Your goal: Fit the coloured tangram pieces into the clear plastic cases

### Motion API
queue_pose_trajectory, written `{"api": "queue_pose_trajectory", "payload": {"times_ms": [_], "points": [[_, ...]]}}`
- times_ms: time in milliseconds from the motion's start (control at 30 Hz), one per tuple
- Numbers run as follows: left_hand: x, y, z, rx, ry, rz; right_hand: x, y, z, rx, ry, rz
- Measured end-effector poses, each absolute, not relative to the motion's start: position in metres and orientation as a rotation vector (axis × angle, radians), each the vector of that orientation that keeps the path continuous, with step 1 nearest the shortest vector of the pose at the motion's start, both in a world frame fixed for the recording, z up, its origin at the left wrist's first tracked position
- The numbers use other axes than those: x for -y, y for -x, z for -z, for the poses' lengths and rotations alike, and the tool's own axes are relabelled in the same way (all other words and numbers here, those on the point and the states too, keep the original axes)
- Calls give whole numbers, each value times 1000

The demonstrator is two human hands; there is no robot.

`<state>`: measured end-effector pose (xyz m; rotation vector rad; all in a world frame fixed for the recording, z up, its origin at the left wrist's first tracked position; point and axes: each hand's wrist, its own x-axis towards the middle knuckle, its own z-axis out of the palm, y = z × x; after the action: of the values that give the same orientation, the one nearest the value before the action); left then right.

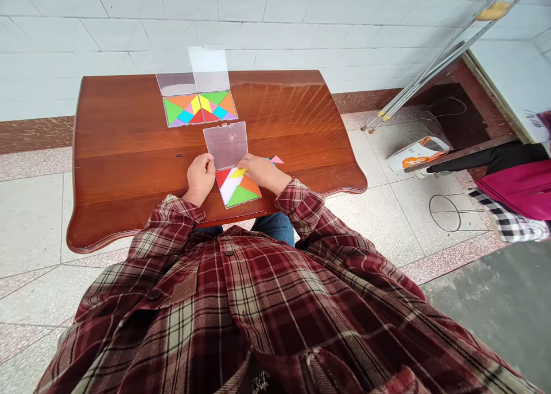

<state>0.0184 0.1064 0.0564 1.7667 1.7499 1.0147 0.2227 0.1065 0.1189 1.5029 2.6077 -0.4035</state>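
An opened tangram case (227, 186) lies near the front edge of the table, its clear lid (226, 144) raised at the back. Red, orange and green pieces sit in it, with pale bare tray between them. My right hand (264, 174) reaches over the case from the right, fingertips on a yellow tangram piece (237, 173). Beside the lid's left edge, my left hand (201, 174) is closed with its fingers curled; what they hold, if anything, is hidden. A pink piece (276, 159) and a partly covered blue piece lie on the table beyond my right hand.
Two filled tangram cases (203, 119) stand open side by side at the back of the wooden table (129, 153). A tiled wall (279, 32) runs behind it. Crutches (422, 73), a white-and-orange box (419, 152) and another person's leg (486, 158) are to the right.
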Motion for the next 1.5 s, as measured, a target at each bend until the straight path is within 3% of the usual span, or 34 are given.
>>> {"api": "queue_pose_trajectory", "payload": {"times_ms": [1000,1333,1500], "points": [[-108,-18,-53,-1743,-1768,-1038,-100,-219,-118,-2516,-1737,515],[-108,-18,-52,-1736,-1774,-1053,-99,-224,-125,-2554,-1686,221],[-108,-18,-53,-1740,-1777,-1045,-95,-229,-125,-2570,-1624,330]]}}
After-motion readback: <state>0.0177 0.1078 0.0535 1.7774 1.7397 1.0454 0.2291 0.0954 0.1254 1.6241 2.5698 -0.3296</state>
